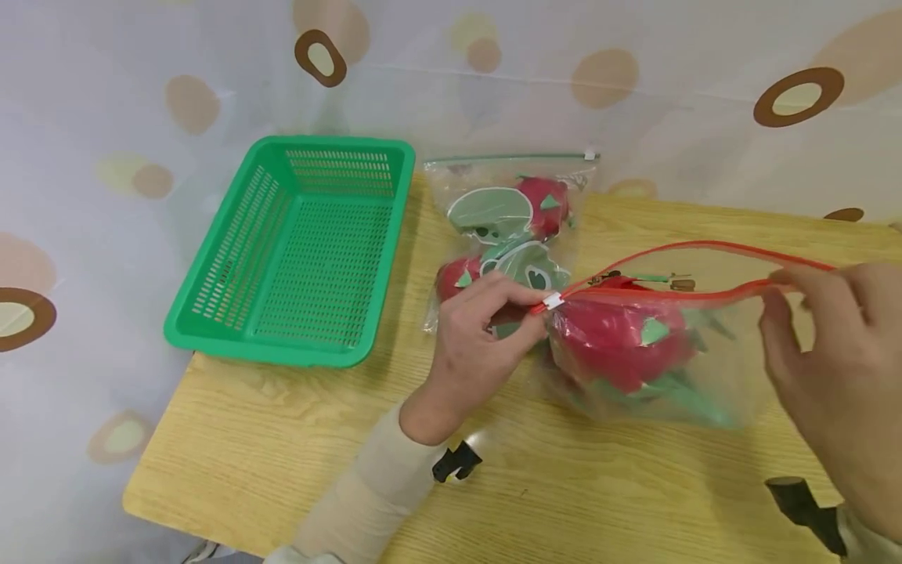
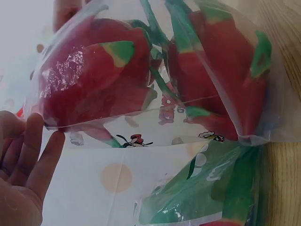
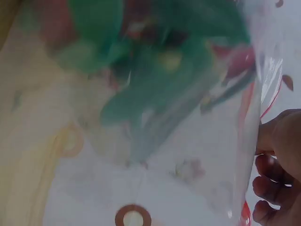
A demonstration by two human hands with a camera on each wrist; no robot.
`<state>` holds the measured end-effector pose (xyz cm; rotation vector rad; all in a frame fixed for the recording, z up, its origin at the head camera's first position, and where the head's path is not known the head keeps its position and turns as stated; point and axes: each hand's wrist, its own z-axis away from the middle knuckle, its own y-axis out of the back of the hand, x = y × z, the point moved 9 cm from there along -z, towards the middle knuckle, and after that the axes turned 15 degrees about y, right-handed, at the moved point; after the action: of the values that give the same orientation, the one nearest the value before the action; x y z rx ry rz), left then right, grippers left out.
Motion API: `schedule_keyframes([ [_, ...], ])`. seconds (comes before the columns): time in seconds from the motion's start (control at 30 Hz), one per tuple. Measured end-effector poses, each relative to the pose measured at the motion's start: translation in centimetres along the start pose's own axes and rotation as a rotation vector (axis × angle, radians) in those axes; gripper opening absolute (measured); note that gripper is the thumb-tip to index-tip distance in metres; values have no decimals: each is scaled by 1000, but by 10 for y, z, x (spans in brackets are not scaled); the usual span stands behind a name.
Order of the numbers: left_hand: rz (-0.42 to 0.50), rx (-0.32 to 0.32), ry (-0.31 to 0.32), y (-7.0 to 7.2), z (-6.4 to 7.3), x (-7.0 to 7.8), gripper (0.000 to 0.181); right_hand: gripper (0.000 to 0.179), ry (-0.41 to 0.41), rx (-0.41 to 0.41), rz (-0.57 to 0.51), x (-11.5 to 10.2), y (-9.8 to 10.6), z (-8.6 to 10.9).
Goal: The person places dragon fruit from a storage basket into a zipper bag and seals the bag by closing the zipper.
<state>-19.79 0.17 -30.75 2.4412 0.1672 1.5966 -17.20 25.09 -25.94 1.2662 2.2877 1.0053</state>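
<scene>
A clear zip bag (image 1: 729, 392) with a red zip edge holds red dragon fruits with green tips; two dragon fruits (image 2: 99, 75) show through the plastic in the left wrist view. Its mouth gapes between the hands. My left hand (image 1: 472, 337) pinches the zip's left end at the white slider (image 1: 553, 301). At the right, my right hand (image 1: 846, 352) pinches the red edge between thumb and fingers. Behind the left hand lies a second zip bag (image 1: 437, 180), with a green zip, printed green shapes and red dragon fruits inside.
A green plastic basket (image 1: 289, 356) with slotted sides stands at the left of the wooden table (image 1: 282, 423), with nothing in it. A white sheet (image 1: 437, 86) with brown and yellow spots hangs behind and left of the table.
</scene>
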Motion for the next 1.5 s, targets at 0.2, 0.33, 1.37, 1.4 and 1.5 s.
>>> schedule_keyframes([
  [0.2,31,10,52,-1,4,-2,8,64,79,71,-191,-64,-14,5],
  [0.33,55,-13,55,-3,6,-2,9,73,89,63,-194,-74,-15,4],
  [1.37,-366,-122,-440,-45,22,64,13,27,-606,-330,-1286,-52,-63,26],
  [1.4,-376,-116,-457,-47,23,66,12,27,-615,-336,-1271,-51,-63,27],
  [1.5,-398,-105,-497,-50,27,70,11,25,-624,-359,-1303,-51,-61,32],
])
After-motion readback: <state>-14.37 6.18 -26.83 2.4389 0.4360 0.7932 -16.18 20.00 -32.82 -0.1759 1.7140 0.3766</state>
